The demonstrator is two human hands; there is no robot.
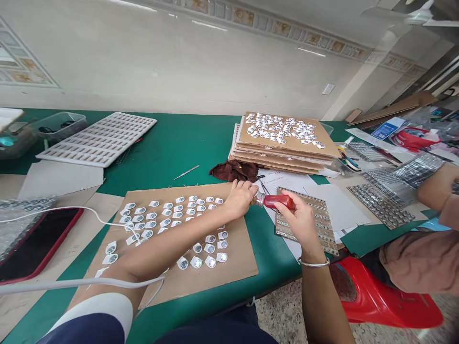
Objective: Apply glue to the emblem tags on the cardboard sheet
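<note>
- A glossy red rounded bottle-like object with a silvery neck (275,201) is being held sideways over the green tabletop (268,251), just beside the flat brown cardboard sheet (239,258).
- Its body is being clamped between thumb and fingers of the right hand (302,217).
- Its neck end is being met by the left hand (239,198); whether those fingers are closing on it cannot be told.
- Presumably something light, stiff and slightly slippery is being handled, best gripped around the body.

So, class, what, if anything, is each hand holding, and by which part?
A red object: the right hand grips its red body; the left hand is at its shiny end, but its grip is unclear.
</note>
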